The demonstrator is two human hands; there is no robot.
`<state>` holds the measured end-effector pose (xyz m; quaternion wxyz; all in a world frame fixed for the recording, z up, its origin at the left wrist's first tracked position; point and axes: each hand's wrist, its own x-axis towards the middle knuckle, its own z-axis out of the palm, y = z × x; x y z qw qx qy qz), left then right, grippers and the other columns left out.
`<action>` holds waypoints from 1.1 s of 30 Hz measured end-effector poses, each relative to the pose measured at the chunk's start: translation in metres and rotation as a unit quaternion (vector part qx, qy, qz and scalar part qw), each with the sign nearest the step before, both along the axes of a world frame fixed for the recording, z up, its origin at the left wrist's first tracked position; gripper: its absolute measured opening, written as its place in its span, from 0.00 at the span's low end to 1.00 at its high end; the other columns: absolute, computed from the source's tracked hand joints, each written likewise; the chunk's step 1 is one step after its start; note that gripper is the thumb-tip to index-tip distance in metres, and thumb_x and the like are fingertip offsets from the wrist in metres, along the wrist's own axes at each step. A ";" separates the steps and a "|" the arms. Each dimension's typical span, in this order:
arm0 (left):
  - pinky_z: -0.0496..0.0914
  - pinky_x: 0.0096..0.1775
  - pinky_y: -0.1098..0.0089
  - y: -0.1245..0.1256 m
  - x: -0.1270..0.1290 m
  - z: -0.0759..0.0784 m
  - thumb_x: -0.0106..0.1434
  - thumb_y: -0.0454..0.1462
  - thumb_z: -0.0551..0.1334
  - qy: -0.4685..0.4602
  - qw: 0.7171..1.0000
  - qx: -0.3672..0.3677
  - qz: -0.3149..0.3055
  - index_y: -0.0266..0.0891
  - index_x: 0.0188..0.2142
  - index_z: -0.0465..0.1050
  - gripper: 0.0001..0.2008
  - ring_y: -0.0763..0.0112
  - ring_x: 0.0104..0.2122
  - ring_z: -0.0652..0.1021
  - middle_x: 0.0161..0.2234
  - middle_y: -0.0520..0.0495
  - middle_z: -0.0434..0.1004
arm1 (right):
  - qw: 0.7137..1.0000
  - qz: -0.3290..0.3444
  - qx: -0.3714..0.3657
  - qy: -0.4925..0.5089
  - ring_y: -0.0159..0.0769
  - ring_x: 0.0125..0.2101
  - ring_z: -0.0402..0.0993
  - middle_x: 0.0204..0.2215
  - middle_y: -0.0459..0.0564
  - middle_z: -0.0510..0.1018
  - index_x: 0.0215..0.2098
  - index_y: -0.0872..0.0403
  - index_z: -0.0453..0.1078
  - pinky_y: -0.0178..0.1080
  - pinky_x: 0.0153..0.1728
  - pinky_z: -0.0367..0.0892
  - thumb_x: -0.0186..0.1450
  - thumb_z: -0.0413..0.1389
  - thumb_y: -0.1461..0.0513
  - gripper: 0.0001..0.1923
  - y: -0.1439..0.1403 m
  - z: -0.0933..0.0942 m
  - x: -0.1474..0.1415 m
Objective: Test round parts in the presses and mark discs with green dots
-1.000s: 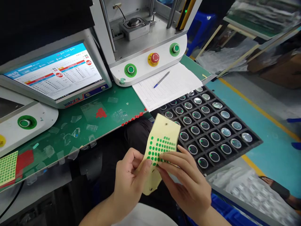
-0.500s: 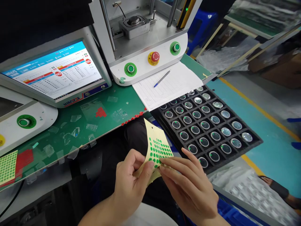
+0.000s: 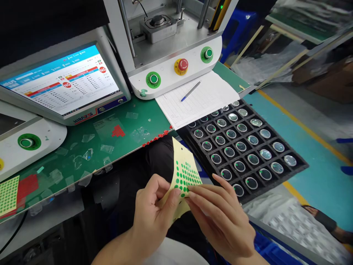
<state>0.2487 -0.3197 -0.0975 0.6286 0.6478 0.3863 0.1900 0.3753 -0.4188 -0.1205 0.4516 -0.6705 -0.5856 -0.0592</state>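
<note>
I record the green bench mat [image 3: 132, 129] along the upper left, carrying a white press machine [image 3: 165, 48] with two green buttons and a red stop button, and a tilted touchscreen monitor [image 3: 63, 84] beside it. A white lined paper form [image 3: 204, 99] with a blue pen [image 3: 190, 91] on it lies at the mat's right end. Just below the form sits a black foam compartment tray [image 3: 299, 167], its cells holding round silver-rimmed discs [image 3: 242, 146].

My left hand [image 3: 154, 217] comes up from the lower centre with the forearm angled up and rightward; its thumb and curled fingers pinch the lower left edge of a pale yellow backing sheet of small green dot stickers [image 3: 184, 173]. The sheet stands tilted over my lap, just left of the tray's near edge. My right hand [image 3: 223, 221] lies palm down, fingers extended leftward, its fingertips [image 3: 190, 190] pressing on the sheet's lower dots; it is not clenched.
</note>
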 end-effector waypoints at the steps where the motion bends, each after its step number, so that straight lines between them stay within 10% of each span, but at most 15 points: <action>1: 0.59 0.19 0.82 0.001 0.000 0.000 0.67 0.41 0.60 0.001 1.000 0.001 0.000 0.40 0.28 0.64 0.13 0.80 0.17 0.65 0.18 0.56 0.67 | 1.000 -0.003 -0.002 -0.004 0.34 0.34 0.79 0.33 0.51 0.83 0.40 0.56 0.73 0.48 0.54 0.66 0.64 0.59 0.71 0.08 0.000 0.001 -0.002; 8: 0.53 0.16 0.81 0.008 0.001 -0.001 0.62 0.42 0.62 0.062 0.993 0.054 0.082 0.40 0.22 0.62 0.15 0.80 0.15 0.58 0.14 0.59 0.59 | 0.990 -0.076 0.080 0.093 0.35 0.35 0.79 0.33 0.49 0.81 0.31 0.52 0.73 0.45 0.45 0.74 0.66 0.56 0.65 0.06 -0.006 -0.028 0.023; 14: 0.50 0.21 0.76 0.015 0.022 -0.013 0.59 0.47 0.61 0.140 0.988 0.001 0.063 0.41 0.21 0.58 0.18 0.77 0.18 0.55 0.16 0.59 0.51 | 0.923 -0.321 -0.007 0.211 0.30 0.28 0.73 0.27 0.44 0.75 0.32 0.58 0.71 0.37 0.32 0.72 0.67 0.58 0.56 0.13 -0.003 -0.121 0.199; 20: 0.48 0.24 0.74 0.028 0.047 -0.032 0.60 0.48 0.59 0.174 0.984 -0.025 0.019 0.41 0.21 0.58 0.18 0.76 0.20 0.52 0.17 0.60 0.47 | 0.854 -0.367 -0.141 0.340 0.32 0.34 0.75 0.38 0.48 0.76 0.44 0.58 0.70 0.38 0.34 0.74 0.69 0.57 0.56 0.12 0.034 -0.182 0.325; 33: 0.47 0.25 0.72 0.040 0.071 -0.038 0.60 0.47 0.59 0.173 0.983 -0.054 -0.017 0.42 0.21 0.54 0.19 0.76 0.21 0.50 0.19 0.60 0.44 | 0.805 -0.393 -0.281 0.344 0.36 0.40 0.75 0.42 0.50 0.76 0.46 0.57 0.70 0.43 0.41 0.74 0.69 0.57 0.56 0.13 0.071 -0.215 0.363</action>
